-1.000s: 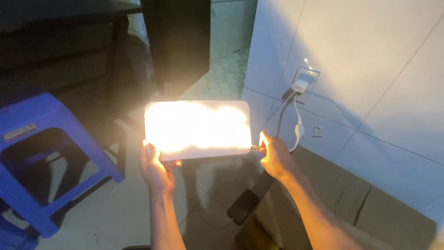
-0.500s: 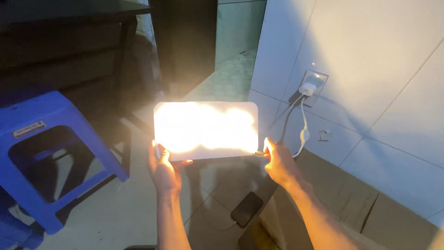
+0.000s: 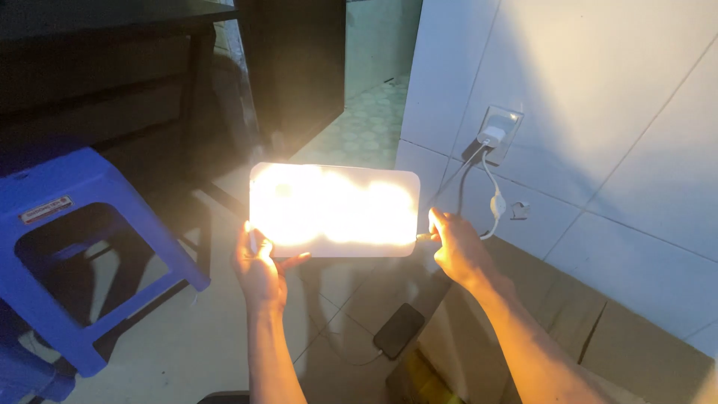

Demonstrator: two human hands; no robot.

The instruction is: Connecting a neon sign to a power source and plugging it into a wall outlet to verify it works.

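Light panel (image 3: 334, 209) lit, both hands holding; blue stool (image 3: 71, 247) left.

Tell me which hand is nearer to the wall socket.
Right. The right hand holds the glowing panel's right edge, below the wall socket; the left hand grips its lower left corner, farther away.

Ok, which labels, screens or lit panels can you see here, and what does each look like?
Light panel: held by left hand and right hand, rounded rectangle, glowing white-yellow.
Label: on the blue stool at left, small white strip with red edging.
Phone: on the floor, dark screen.
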